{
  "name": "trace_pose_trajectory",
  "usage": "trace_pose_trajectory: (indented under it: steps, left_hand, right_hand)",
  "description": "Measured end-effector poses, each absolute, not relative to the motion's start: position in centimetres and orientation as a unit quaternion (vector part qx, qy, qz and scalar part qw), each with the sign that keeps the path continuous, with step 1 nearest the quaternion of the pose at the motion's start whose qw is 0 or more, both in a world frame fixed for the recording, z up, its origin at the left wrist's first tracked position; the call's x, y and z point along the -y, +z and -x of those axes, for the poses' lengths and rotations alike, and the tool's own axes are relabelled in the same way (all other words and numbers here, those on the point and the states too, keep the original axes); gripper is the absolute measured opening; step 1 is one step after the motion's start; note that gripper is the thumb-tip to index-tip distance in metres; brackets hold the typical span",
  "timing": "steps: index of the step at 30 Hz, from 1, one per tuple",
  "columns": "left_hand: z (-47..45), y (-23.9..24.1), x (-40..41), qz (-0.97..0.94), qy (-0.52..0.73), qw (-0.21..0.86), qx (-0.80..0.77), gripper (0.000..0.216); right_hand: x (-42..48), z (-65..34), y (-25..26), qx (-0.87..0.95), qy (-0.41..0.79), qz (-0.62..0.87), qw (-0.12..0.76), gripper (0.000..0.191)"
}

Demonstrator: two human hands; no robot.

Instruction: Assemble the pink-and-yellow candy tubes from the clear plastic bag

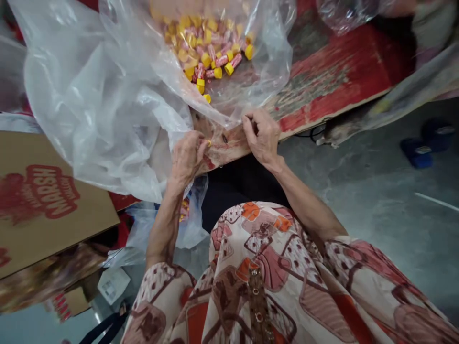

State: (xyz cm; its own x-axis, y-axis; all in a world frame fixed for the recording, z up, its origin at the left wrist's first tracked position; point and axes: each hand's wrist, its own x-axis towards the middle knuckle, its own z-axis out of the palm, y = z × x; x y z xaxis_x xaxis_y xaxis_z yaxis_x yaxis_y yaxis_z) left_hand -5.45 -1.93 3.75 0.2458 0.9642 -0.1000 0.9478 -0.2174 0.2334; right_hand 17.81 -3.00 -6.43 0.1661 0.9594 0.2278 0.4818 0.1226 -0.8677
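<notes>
Bag (107,110) edge pinched: left hand (186,160), right hand (262,137); sweets (211,52) apparently inside.

Box (53,224), left of the bag (107,105): red print, upside down to the camera, reads "MARSH". Smaller red lettering curved around that word is not legible. White tag (114,284), lower left of the bag: print too small to read.
</notes>
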Motion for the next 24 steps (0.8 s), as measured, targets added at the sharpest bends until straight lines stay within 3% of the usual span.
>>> trace_pose_trajectory:
  steps: [15,18,24]
  left_hand:
    - [2.6,2.4,3.9,-0.790,0.137,0.127,-0.585,0.020]
    - [2.9,1.8,5.2,-0.774,0.153,0.167,-0.591,0.013]
    - [10.7,4.6,13.3,-0.691,0.177,0.217,-0.666,0.014]
  right_hand:
    - [3.4,-17.3,-8.1,0.635,0.175,0.608,0.444,0.034]
    - [3.4,-17.4,-8.3,0.634,0.162,0.618,0.437,0.032]
    - [3.6,-18.0,-7.7,0.644,0.179,0.638,0.382,0.029]
